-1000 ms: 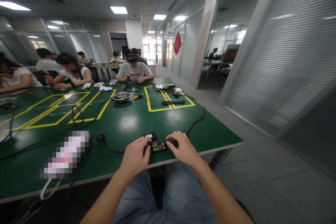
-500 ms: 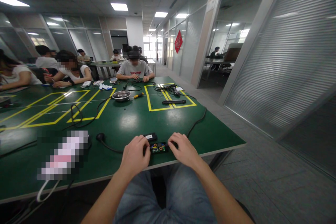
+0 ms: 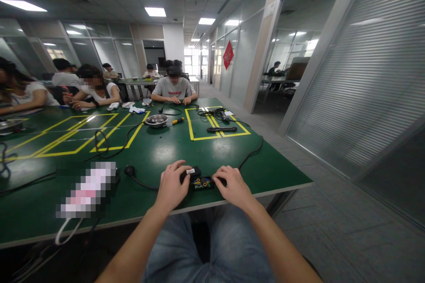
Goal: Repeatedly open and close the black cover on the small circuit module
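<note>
An opened black power adapter [image 3: 203, 183] lies near the table's front edge, its circuit board and orange-ringed coils facing up. Just behind it is a black cover [image 3: 195, 171] with a white label. My left hand [image 3: 171, 183] is closed around the cover's left end, the thumb in front and the fingers behind. At the adapter's right end, my right hand [image 3: 234, 184] is closed in a pinch on its edge; the fingertips partly hide the contact. A black cord with a plug [image 3: 129, 171] runs in from the left, beneath my left hand.
The green table [image 3: 159, 148] carries a metal bowl [image 3: 156, 120], a yellow-handled screwdriver [image 3: 177, 121], a black bar-shaped tool [image 3: 222, 129] and tangled cables [image 3: 210, 113] by yellow tape. A blurred-out pale object [image 3: 88, 190] lies at left. Several people sit at the tables beyond.
My left hand has shifted from the adapter's left end to the cover, its fingers reaching farther back. The cover has moved slightly. My right hand stays at the adapter's right end.
</note>
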A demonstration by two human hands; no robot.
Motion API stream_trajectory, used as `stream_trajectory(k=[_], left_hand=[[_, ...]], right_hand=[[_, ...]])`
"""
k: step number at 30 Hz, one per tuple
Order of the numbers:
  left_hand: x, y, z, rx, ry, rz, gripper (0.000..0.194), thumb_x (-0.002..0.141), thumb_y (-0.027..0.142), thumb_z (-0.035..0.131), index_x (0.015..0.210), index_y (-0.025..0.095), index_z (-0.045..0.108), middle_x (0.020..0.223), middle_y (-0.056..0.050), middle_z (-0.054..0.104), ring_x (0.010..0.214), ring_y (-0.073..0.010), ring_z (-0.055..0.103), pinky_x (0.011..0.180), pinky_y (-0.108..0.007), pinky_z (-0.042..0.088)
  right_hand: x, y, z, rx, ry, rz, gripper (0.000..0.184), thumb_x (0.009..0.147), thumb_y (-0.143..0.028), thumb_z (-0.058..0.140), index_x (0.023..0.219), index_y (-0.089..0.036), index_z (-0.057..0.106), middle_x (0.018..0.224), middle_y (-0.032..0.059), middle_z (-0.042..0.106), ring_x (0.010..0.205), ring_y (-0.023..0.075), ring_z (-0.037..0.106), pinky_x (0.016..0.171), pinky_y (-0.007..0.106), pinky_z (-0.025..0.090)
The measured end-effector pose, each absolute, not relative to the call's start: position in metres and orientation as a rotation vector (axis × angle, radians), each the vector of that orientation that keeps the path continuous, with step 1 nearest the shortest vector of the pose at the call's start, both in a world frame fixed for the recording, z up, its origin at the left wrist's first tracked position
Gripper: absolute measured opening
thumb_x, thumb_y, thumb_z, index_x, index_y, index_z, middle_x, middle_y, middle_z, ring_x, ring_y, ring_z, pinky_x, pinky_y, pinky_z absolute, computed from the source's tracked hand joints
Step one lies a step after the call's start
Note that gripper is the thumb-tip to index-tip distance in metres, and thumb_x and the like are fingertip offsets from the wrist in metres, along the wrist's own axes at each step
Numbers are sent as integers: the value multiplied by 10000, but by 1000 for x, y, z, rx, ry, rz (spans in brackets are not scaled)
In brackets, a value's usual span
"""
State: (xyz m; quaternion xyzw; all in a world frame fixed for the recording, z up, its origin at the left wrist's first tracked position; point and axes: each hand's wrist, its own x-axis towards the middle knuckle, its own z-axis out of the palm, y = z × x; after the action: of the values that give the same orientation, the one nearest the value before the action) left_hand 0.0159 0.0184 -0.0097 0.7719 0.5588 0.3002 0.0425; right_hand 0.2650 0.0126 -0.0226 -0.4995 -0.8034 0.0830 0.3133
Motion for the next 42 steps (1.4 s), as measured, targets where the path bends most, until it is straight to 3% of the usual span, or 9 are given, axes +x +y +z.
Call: stream_trajectory(k=[6, 11, 16, 28, 30, 34, 36, 39, 42], left_hand=[[11, 39, -8, 2338, 1615, 886, 267, 961, 224, 738, 1210, 258, 829, 1156, -83, 839, 1083, -325, 760, 967, -446, 597], [18, 23, 1, 2443, 1345, 933, 291, 1059, 269, 660, 1317, 274, 794, 1270, -83, 793, 1183, -273, 715, 1062, -409, 578], [20, 11, -3, 2524, 1133, 876, 261, 1050, 238, 677, 1262, 274, 824, 1235, -76, 797, 1129, -257, 709, 1036, -404, 595], [17, 21, -15, 2402, 1346, 954, 314, 1056, 247, 635, 1357, 257, 723, 1219, -69, 821, 1083, -243, 759, 974, -374, 609], [15, 29, -17, 2334, 1492, 1001, 309, 1062, 241, 600, 1357, 234, 692, 1218, -90, 812, 1102, -259, 760, 959, -387, 610], [13, 36, -17, 2295, 1666, 976, 138, 1032, 245, 631, 1102, 229, 750, 1067, -92, 811, 1045, -303, 754, 966, -446, 591], [13, 32, -14, 2330, 1663, 949, 144, 1039, 247, 627, 1046, 234, 770, 1184, -110, 803, 1162, -321, 726, 1037, -473, 564], [12, 19, -8, 2393, 1612, 905, 177, 1049, 279, 627, 1080, 239, 797, 1328, -121, 757, 1277, -330, 674, 1107, -486, 528], [7, 7, -4, 2441, 1516, 800, 194, 1016, 340, 704, 1151, 245, 807, 1185, -93, 790, 1123, -296, 736, 1007, -408, 575]], right_hand=[[266, 11, -23, -1310, -2098, 196, 182, 974, -89, 632, 979, -245, 727, 1031, 39, 764, 1031, 249, 660, 956, 419, 421], [266, 11, -23, -1324, -2080, 194, 198, 905, -50, 650, 948, -240, 679, 986, 27, 740, 1009, 249, 644, 960, 413, 420], [265, 12, -23, -1338, -2076, 192, 187, 908, -59, 646, 944, -241, 670, 967, 27, 729, 982, 247, 633, 951, 409, 418], [265, 13, -22, -1352, -2089, 199, 163, 931, -81, 662, 966, -240, 676, 990, 36, 740, 993, 251, 649, 955, 406, 421], [265, 13, -22, -1350, -2095, 197, 149, 942, -98, 663, 969, -243, 685, 996, 40, 748, 997, 256, 656, 954, 412, 431], [266, 11, -21, -1323, -2122, 205, 156, 999, -196, 687, 1139, -254, 723, 1044, 48, 757, 1032, 262, 669, 987, 431, 460], [266, 10, -20, -1312, -2143, 206, 263, 1022, -261, 713, 1286, -264, 716, 1073, 52, 753, 1051, 264, 671, 1000, 434, 475], [266, 10, -20, -1314, -2186, 198, 329, 1027, -316, 754, 1352, -279, 730, 1112, 66, 735, 1084, 275, 662, 981, 429, 495], [265, 11, -21, -1319, -2224, 189, 295, 1025, -351, 778, 1316, -307, 774, 1103, 65, 711, 1078, 274, 660, 960, 422, 503]])
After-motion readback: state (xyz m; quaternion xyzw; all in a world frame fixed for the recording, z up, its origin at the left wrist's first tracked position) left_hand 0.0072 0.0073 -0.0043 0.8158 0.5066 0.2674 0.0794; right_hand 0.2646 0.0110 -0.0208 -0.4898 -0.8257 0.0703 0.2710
